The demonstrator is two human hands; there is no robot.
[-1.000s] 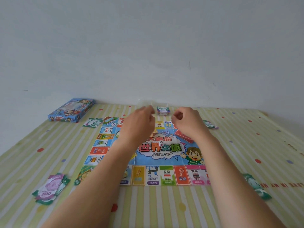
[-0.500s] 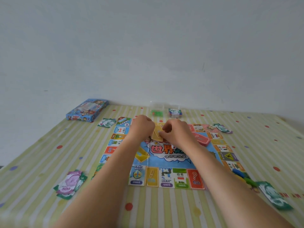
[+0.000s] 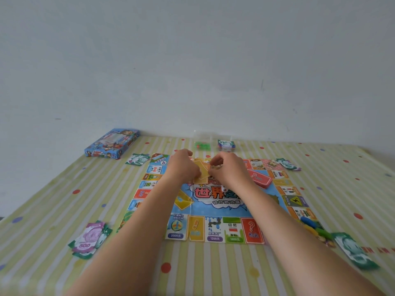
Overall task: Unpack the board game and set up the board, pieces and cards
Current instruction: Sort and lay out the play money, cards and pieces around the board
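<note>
I have the left hand [image 3: 184,166] and right hand [image 3: 229,170] each pinching the yellow cards [image 3: 201,175] in a curled grip over the board [image 3: 215,210].

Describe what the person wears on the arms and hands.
Nothing shows. The left hand and right hand are ungloved, and both forearms are bare to the picture's lower edge: no sleeve, watch or bracelet. Rings: too small to tell.

Plain pale blue-grey wall [image 3: 192,60] fills the upper half, w/ a few small dark scuffs. Below, a tablecloth [image 3: 42,210] in yellow-green & white stripes w/ scattered coloured dots runs back to meet it. Light soft, even.
</note>
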